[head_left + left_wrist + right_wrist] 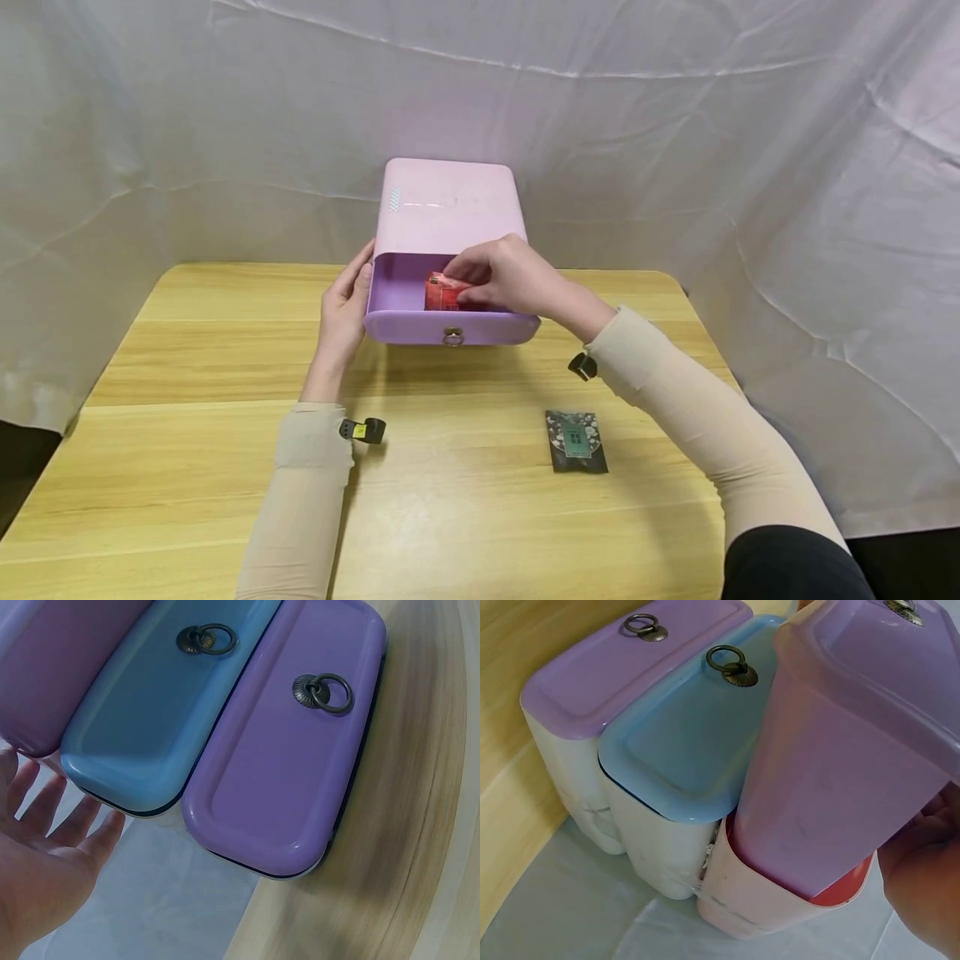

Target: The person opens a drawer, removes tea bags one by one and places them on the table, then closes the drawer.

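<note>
With the left hand [343,310] resting flat and open-fingered against the side of the pulled-out lilac plastic drawer [450,321] of the pink storage cabinet [450,204] on the wooden bench [187,467], the right hand [510,275] (fingers curled round the small red box [444,292] inside the drawer) does best to lower it gently and level.

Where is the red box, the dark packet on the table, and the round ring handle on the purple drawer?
small red box [444,292], head view, on its front face inside the open drawer.
dark flat foil packet [575,440], head view, on its green label.
round brass ring handle [452,336], head view, on the ring itself.
</note>
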